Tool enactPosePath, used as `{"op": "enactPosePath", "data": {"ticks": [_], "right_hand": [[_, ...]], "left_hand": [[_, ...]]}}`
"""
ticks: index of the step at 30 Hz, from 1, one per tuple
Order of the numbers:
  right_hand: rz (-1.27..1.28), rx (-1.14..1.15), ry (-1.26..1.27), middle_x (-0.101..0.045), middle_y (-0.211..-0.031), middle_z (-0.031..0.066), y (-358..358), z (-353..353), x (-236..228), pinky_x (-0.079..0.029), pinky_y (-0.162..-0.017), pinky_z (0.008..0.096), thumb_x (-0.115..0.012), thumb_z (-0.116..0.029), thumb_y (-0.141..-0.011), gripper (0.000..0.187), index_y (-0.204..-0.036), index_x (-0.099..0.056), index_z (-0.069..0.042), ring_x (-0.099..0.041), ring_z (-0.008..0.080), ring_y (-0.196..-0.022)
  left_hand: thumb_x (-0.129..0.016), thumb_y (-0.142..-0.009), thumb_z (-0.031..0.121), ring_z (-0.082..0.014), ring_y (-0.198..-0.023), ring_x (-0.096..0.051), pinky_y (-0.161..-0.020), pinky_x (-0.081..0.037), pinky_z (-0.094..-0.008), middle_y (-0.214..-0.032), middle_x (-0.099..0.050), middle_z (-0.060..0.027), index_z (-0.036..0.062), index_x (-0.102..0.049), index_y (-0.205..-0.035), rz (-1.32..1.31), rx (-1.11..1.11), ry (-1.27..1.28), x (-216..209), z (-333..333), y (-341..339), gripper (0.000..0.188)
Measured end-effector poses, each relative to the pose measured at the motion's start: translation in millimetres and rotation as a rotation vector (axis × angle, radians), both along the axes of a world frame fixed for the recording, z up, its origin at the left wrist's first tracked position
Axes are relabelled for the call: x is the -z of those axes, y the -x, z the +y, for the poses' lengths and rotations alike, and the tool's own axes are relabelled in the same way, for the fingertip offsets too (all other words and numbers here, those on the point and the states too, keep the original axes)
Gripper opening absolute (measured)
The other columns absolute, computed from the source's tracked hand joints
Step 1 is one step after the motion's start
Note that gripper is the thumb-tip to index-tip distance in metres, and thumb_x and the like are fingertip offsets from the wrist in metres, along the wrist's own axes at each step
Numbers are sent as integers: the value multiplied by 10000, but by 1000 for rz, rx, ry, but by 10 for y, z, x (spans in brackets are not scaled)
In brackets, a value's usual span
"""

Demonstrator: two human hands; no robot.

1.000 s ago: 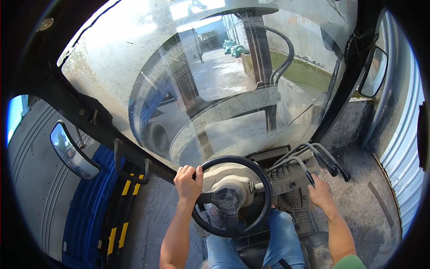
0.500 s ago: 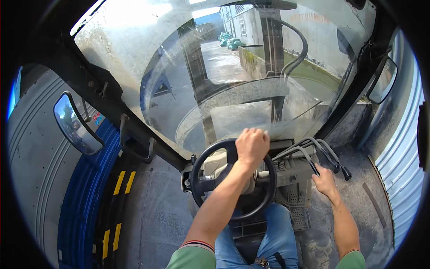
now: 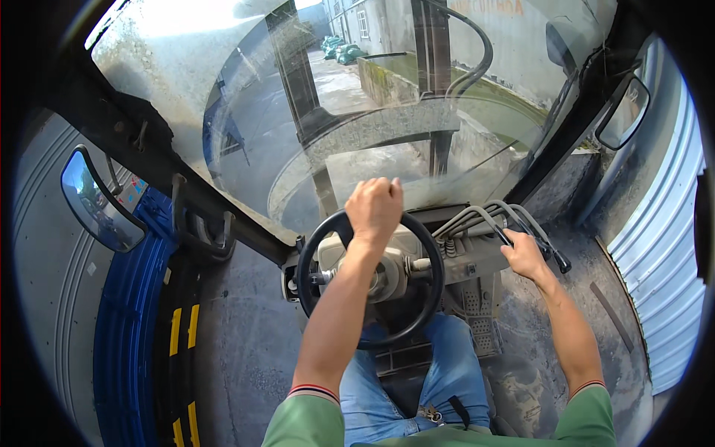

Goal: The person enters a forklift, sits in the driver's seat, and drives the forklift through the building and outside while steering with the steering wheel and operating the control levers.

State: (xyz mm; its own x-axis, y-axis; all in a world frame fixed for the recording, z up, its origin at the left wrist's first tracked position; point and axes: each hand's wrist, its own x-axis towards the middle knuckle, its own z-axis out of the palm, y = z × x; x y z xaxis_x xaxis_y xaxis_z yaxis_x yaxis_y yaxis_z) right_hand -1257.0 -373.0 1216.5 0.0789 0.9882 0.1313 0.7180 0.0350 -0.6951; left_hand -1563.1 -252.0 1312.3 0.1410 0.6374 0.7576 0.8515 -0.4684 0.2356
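Observation:
My left hand (image 3: 374, 211) is closed over the top of the black steering wheel (image 3: 438, 277), its knuckles up and that arm crossing in front of the wheel. What lies under its fingers is hidden. To the right, my right hand (image 3: 524, 255) grips the black handle of a bent grey control lever (image 3: 488, 215). Further levers with black knobs (image 3: 563, 262) stand just beyond it. The grey control console (image 3: 468, 266) sits below the levers, right of the wheel.
A scratched windshield (image 3: 238, 175) fronts the cab, with dark mast rails (image 3: 294, 71) beyond. Mirrors (image 3: 100, 201) hang at both sides. A blue ribbed panel (image 3: 134, 305) runs along the left; corrugated sheet metal (image 3: 663, 261) stands at the right. Green sacks (image 3: 348, 54) lie far ahead.
The whole view has shifted, so the cab and scene sit further left and higher. My left hand has moved leftward along the wheel's top, and the wheel has turned. My right hand stays on the lever.

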Motion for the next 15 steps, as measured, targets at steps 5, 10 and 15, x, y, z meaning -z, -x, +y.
{"op": "enactPosePath", "data": {"ticks": [5,10,15], "right_hand": [[-41,83,35,-649,-870,330,-49,-126,-33,-488,-768,530,-639,-133,-828,270,-1039,-649,36,-637,514,-910],[-19,65,27,-649,-890,339,536,-215,-93,-500,-784,516,-647,-137,-821,309,-1063,-657,55,-642,514,-924],[-75,74,34,-657,-883,323,743,-405,-149,-507,-771,507,-658,-124,-810,301,-1045,-658,65,-650,505,-918]], "left_hand": [[-731,-884,87,-342,-611,-529,-562,-408,-437,-647,-545,-136,22,-562,-668,-89,39,108,502,-1146,1612,282],[-785,-789,49,-271,-608,-530,-543,-423,-373,-644,-536,-69,69,-534,-650,-81,240,215,798,-2406,1285,287],[-779,-813,144,-223,-585,-493,-527,-413,-358,-622,-447,-40,103,-478,-610,-34,364,148,787,-2474,761,366]]}}
